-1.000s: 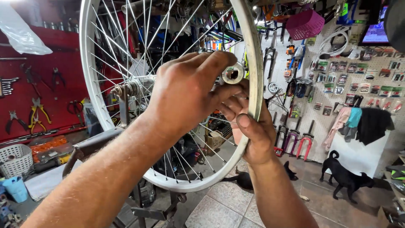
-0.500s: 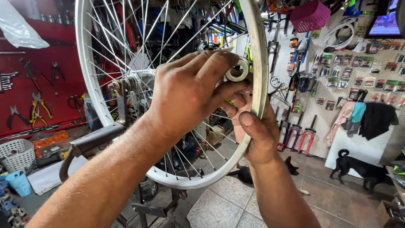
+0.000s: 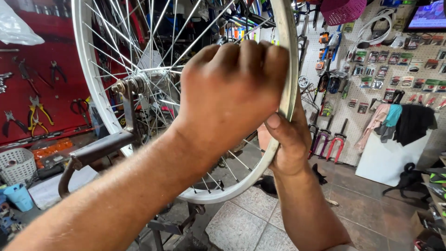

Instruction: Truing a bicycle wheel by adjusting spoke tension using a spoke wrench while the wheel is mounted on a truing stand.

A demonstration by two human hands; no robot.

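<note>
A silver spoked bicycle wheel (image 3: 91, 93) stands upright in a metal stand, its hub (image 3: 134, 86) clamped at the top of the stand's arm (image 3: 102, 146). My left hand (image 3: 227, 93) is closed in a fist against the right side of the rim, knuckles toward me. The small pale roll seen in its fingers earlier is now hidden behind them. My right hand (image 3: 290, 144) grips the rim from below and behind, with its thumb pressed on the rim's near face just under my left hand.
A red tool board with pliers (image 3: 37, 109) hangs at left, with a white basket (image 3: 16, 165) and blue cup (image 3: 18, 195) below. A pegboard of parts (image 3: 395, 69) fills the right wall. A white cabinet (image 3: 385, 162) and a small black animal (image 3: 411, 176) stand on the tiled floor.
The view has closed in on the wheel. My left hand has rolled over the rim, so the small roll between its fingers is now covered. My right hand keeps its hold.
</note>
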